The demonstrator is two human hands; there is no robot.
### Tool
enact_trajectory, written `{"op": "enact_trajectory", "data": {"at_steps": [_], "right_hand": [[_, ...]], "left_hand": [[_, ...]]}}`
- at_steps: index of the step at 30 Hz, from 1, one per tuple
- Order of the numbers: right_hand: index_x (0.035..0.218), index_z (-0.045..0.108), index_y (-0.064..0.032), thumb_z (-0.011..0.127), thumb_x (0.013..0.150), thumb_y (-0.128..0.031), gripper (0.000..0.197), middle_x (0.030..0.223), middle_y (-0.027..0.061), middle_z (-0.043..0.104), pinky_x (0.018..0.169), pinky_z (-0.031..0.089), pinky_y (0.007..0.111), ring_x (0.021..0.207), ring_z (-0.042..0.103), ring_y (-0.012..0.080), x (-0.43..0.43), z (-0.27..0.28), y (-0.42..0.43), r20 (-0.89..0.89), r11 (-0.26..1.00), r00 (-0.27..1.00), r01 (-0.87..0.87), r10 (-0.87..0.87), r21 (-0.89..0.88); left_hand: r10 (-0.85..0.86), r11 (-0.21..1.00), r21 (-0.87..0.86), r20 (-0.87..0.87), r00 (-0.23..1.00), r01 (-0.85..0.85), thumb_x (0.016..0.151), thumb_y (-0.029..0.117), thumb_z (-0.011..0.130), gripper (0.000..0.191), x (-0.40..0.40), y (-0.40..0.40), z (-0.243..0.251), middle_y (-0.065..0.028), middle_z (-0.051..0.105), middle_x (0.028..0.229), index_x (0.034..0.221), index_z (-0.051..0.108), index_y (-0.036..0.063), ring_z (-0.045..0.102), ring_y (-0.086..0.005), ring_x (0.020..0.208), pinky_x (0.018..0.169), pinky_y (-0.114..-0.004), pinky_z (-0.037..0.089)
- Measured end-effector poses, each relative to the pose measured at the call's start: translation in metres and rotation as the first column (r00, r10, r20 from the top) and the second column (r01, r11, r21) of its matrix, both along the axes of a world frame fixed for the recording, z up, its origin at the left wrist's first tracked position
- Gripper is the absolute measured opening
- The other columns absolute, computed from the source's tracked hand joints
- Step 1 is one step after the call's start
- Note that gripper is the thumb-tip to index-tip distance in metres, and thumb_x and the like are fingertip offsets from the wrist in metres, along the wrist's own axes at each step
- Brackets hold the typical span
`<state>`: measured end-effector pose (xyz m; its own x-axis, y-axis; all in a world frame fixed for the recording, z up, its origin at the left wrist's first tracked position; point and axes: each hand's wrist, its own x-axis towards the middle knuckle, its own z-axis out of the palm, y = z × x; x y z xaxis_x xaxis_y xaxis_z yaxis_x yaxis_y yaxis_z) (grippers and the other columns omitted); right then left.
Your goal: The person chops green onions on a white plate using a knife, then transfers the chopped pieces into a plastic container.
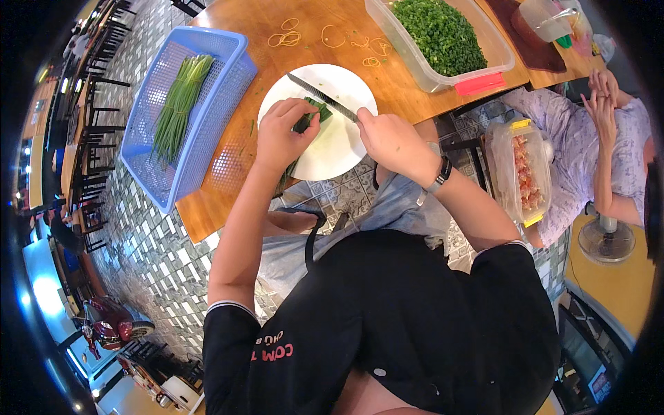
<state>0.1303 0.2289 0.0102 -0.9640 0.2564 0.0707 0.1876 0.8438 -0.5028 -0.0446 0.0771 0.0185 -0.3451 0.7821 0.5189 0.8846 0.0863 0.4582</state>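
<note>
My left hand (287, 132) is closed around a bunch of green onions (321, 110), whose cut ends show beyond my fingers over a white round plate (345, 148). Darker green leaves hang below that hand past the plate's near rim. In my right hand (397, 142) is a knife (324, 97), its blade slanting across the plate towards the upper left, just beyond the bunch. A blue plastic basket (220, 124) on the left holds a banded bunch of green onions (181, 106). Chopped green onion (441, 36) fills a clear plastic container (425, 72) at the upper right.
Rubber bands (285, 39) lie on the wooden table (399, 106) behind the plate. At right sits another person (576, 140), hands together, beside a lidded plastic container (513, 176) of reddish food. A fan (607, 241) stands beyond. Tiled floor shows below the table edge.
</note>
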Motion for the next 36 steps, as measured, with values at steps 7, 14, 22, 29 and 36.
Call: {"op": "enact_trajectory", "data": {"at_steps": [7,14,22,29,36], "right_hand": [[0.100,0.048,0.0013,0.051,0.092,-0.011,0.015,0.066,0.0207,0.063,0.058,0.051,0.052,0.064,0.065,0.0416,0.000,0.017,-0.011,0.081,1.000,0.997,-0.011,0.011,0.002],[0.098,0.053,0.0023,0.052,0.088,-0.009,0.015,0.070,0.0216,0.066,0.060,0.053,0.051,0.068,0.067,0.0408,-0.036,-0.011,-0.012,-0.020,0.999,1.000,0.013,-0.013,-0.035],[0.099,0.049,0.0015,0.048,0.093,-0.010,0.013,0.067,0.0216,0.064,0.057,0.050,0.053,0.064,0.065,0.0413,-0.009,0.039,-0.012,0.051,0.998,0.998,-0.031,0.033,-0.047],[0.101,0.049,0.0041,0.049,0.090,-0.007,0.016,0.068,0.0226,0.064,0.058,0.051,0.051,0.066,0.066,0.0425,-0.007,0.022,-0.025,0.104,1.000,0.995,-0.003,0.007,-0.031],[0.099,0.051,0.0033,0.053,0.088,-0.008,0.016,0.072,0.0222,0.067,0.062,0.054,0.050,0.072,0.069,0.0402,-0.021,0.007,-0.017,0.143,0.998,0.989,-0.029,0.038,-0.064]], "left_hand": [[0.037,0.995,-0.088,0.006,0.999,-0.036,0.074,0.007,0.075,0.014,-0.004,-0.001,-0.009,-0.0091,0.070,0.088,0.086,0.069,0.0073,0.068,-0.0282,0.085,0.076,-0.036,0.055],[-0.001,0.995,-0.101,0.001,1.000,0.001,0.074,0.007,0.074,0.015,-0.003,0.003,-0.009,-0.0094,0.069,0.086,0.087,0.067,0.0068,0.067,-0.0288,0.081,0.072,-0.035,0.054],[0.035,0.994,-0.107,0.053,0.998,-0.029,0.072,0.011,0.073,0.014,-0.009,0.003,-0.014,-0.0071,0.067,0.085,0.084,0.066,0.0092,0.065,-0.0303,0.078,0.070,-0.039,0.053],[0.070,0.980,-0.192,0.072,0.995,-0.055,0.072,0.011,0.072,0.011,-0.008,0.005,-0.015,-0.0061,0.068,0.084,0.082,0.067,0.0090,0.066,-0.0289,0.077,0.068,-0.038,0.053],[0.032,0.993,-0.112,0.075,0.997,-0.024,0.073,0.012,0.072,0.010,-0.010,0.005,-0.020,-0.0044,0.068,0.084,0.082,0.068,0.0096,0.066,-0.0279,0.077,0.069,-0.037,0.054]]}}
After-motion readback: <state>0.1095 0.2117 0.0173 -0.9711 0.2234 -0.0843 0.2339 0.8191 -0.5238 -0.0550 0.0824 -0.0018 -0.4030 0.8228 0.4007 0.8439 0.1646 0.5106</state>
